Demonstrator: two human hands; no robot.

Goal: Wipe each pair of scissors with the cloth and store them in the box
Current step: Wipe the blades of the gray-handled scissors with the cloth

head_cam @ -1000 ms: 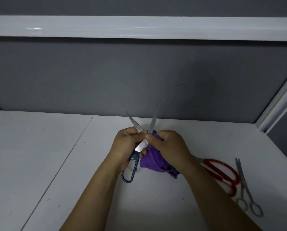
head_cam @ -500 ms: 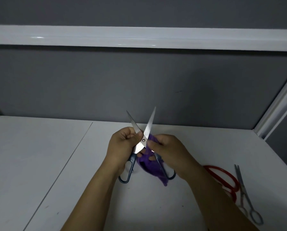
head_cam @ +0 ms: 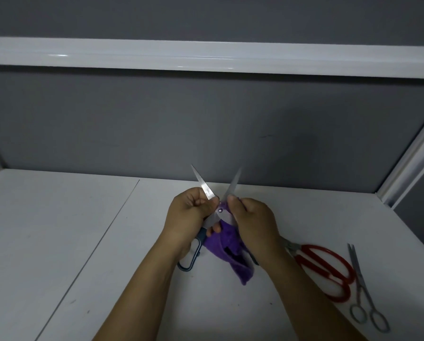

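Observation:
Dark-handled scissors (head_cam: 220,211) are held above the white table, blades spread in a V that points away from me. My left hand (head_cam: 188,217) grips the left blade near the pivot, and one dark handle loop hangs below it. My right hand (head_cam: 252,225) holds the purple cloth (head_cam: 227,249) against the right blade just above the pivot. The cloth hangs down between both hands. Red-handled scissors (head_cam: 326,269) and small all-metal scissors (head_cam: 363,289) lie on the table to the right. No box is in view.
The white table (head_cam: 70,230) has a seam running diagonally on its left part. A grey wall stands behind it, with a white shelf (head_cam: 206,57) overhead. A white frame post (head_cam: 408,163) slants at the right edge.
The blades have stayed spread in a V. My right hand with the cloth has slid along the right blade and sits near the pivot now. The left hand kept its grip.

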